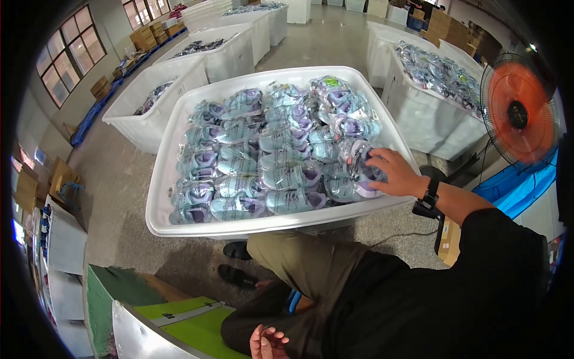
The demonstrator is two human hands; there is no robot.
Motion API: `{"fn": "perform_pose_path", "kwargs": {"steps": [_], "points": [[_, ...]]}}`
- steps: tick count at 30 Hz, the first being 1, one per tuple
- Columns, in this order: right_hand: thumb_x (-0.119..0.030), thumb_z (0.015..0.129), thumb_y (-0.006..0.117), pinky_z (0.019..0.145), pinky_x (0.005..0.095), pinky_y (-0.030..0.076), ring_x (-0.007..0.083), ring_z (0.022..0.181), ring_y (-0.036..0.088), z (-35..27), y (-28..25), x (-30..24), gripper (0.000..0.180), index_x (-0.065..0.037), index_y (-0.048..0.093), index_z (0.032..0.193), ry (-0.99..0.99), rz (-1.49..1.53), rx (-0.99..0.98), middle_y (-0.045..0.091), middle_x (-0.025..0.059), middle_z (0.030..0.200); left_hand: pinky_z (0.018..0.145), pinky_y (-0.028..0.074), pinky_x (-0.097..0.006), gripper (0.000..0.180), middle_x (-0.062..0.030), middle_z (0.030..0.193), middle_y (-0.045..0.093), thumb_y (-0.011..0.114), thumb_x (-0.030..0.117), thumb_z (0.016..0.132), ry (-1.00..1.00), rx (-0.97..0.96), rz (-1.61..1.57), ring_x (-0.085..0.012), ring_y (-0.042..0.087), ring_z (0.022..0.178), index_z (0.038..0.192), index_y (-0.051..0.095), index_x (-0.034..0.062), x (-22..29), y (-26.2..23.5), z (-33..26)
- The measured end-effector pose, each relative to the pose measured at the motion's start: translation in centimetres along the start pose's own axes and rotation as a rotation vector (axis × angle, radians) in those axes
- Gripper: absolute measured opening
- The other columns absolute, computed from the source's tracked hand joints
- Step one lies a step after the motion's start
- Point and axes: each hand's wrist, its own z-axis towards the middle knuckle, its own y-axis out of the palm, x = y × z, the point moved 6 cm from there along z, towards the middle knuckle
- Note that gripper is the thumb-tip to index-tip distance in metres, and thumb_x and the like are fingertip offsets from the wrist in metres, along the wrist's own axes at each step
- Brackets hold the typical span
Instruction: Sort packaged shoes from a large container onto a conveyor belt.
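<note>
The bagged pale-blue and purple shoes (359, 149) lie at the right side of the white bin (281, 227), directly under the fingers of the right hand (399, 173). Its thumb and fingers are parted over them; whether they grip, I cannot tell. The right forearm (459, 201) reaches in from the right, palm downward. The left hand (270, 343) sits low near the lap, fingers loosely curled, a gap beside the thumb.

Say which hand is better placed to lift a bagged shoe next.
Likely the right hand: its fingers touch a bagged shoe in the white bin, while the left hand is well outside it.
</note>
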Motion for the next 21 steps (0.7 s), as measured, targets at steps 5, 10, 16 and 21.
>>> {"fn": "perform_pose_path", "kwargs": {"steps": [5,10,16,21], "points": [[-0.05,0.081,0.08,0.116,0.056,0.031,0.0397,0.144,0.038,2.9,3.0,0.3,0.068,-0.018,0.059,0.138,-0.078,-0.134,-0.044,0.042,0.0152,0.151,0.085,0.056,-0.033,0.039,-0.0118,0.119,0.069,0.059,0.02,0.108,0.023,0.012,0.038,-0.0204,0.066,0.098,0.141,0.057,0.0,0.2,0.1,0.3],[-0.071,0.081,0.071,0.122,0.0587,0.021,0.0407,0.151,0.027,3.4,8.4,2.4,0.091,-0.022,0.05,0.155,-0.229,-0.133,-0.138,0.036,0.0167,0.16,0.089,0.058,-0.035,0.04,-0.0124,0.127,0.066,0.061,0.019,0.105,0.055,0.061,0.148,-0.0221,0.068,0.102,0.141,0.057,0.0022,0.2,-1.6,-0.6],[-0.056,0.081,0.075,0.124,0.0566,0.021,0.0454,0.15,0.03,3.0,9.9,9.0,0.085,-0.013,0.054,0.152,-0.161,-0.153,-0.42,0.037,0.0228,0.16,0.09,0.053,-0.025,0.033,-0.0007,0.113,0.067,0.065,0.01,0.104,0.183,0.007,0.09,-0.0096,0.063,0.102,0.136,0.062,0.0037,0.3,-1.7,0.3],[-0.016,0.092,0.066,0.113,0.0389,0.04,0.0259,0.139,0.049,11.3,10.4,-3.3,0.052,-0.006,0.058,0.142,-0.155,0.486,-0.295,0.054,0.014,0.146,0.09,0.052,-0.026,0.03,-0.0013,0.115,0.066,0.062,0.007,0.105,0.464,0.266,0.003,-0.0105,0.063,0.105,0.135,0.061,0.0032,5.4,-7.7,-6.9]]}}
